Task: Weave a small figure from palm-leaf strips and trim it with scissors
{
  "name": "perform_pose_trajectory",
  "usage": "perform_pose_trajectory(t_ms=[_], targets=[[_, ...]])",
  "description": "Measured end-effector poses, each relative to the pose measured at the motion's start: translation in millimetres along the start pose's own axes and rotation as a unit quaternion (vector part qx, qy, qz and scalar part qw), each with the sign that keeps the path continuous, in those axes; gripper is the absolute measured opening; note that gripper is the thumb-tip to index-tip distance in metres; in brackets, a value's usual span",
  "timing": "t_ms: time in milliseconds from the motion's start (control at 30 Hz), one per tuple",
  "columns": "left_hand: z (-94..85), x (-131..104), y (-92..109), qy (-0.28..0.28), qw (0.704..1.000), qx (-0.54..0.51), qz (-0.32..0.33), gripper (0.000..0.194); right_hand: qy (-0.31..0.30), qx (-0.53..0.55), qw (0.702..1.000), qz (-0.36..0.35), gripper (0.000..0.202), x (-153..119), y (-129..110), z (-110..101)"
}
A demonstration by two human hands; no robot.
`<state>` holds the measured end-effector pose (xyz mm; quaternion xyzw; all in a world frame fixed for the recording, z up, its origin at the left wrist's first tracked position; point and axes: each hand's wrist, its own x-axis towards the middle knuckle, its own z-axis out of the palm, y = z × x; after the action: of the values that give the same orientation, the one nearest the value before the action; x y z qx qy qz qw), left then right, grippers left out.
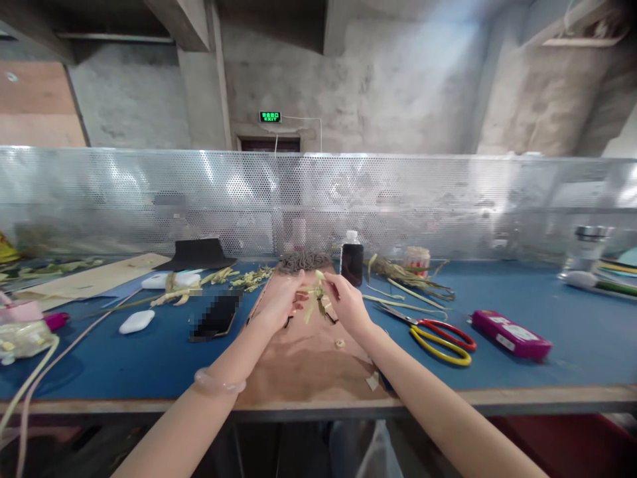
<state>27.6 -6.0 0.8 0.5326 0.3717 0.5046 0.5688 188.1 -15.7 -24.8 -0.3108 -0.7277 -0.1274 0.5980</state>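
Note:
Over a light brown wooden board (pixel 279 378), my two hands face each other around a small piece made of pale yellow-green plant strips (pixel 319 292). My left hand (pixel 281 300) has its fingers curled at the left end of a strip, with the thumb raised. My right hand (pixel 348 302) pinches the pale upper part of the piece between thumb and fingers. The exact grip is small and partly hidden by the fingers. Beneath the hands, some short strips and dark bits lie on the board. A small pale scrap (pixel 340 343) rests nearer to me.
Scissors (pixel 438 338) with red and yellow handles and a magenta box (pixel 511 334) lie right. Behind are a dark bottle (pixel 352 260), dried plant strands (pixel 413 277) and grey cord (pixel 304 261). A phone (pixel 217 315) and a white case (pixel 137 322) lie left.

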Motion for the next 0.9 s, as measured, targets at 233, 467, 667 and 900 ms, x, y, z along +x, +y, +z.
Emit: perform_pose_trajectory(t_ms=[233, 467, 667, 900], targets=[[0.4, -0.2, 2.1, -0.083, 0.995, 0.032, 0.041, 0.024, -0.007, 0.017, 0.999, -0.038, 0.023, 0.1, -3.2, -1.9], [-4.5, 5.2, -4.3, -0.073, 0.990, 0.078, 0.090, 0.020, -0.021, 0.011, 0.998, -0.054, 0.020, -0.6, -2.8, -1.6], [1.5, 0.4, -1.9, -0.047, 0.985, 0.093, 0.137, 0.015, -0.033, 0.001, 0.998, -0.056, 0.021, -1.0, 0.0, 0.0], [5.5, -4.3, 2.0, -0.018, 0.986, 0.083, 0.141, 0.016, -0.037, -0.003, 0.998, -0.053, 0.022, -0.7, -2.0, 0.0]])
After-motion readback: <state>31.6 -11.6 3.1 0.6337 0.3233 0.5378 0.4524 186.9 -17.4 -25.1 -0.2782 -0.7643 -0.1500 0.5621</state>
